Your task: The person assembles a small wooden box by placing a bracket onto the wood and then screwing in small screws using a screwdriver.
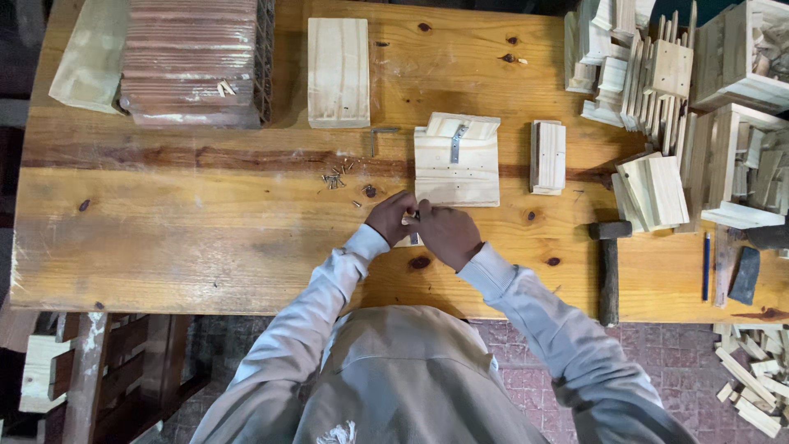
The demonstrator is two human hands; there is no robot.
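My left hand (391, 215) and my right hand (446, 233) meet at the near edge of a small pale wooden assembly (457, 170) on the workbench (164, 238). Both are closed around a small wooden piece (408, 219) with a dark thin tool or part between them; the fingers hide most of it. The assembly carries a metal bracket (457, 144) on top. A small heap of nails (334, 177) lies just left of my left hand.
A hammer (608, 263) lies at the right near the front edge. A wooden block (338, 71), a thin block set (548, 156), stacked boards (653, 191) and wooden boxes (740, 57) fill the back and right. A corrugated stack (193, 62) sits back left. A blue pencil (705, 265) lies far right.
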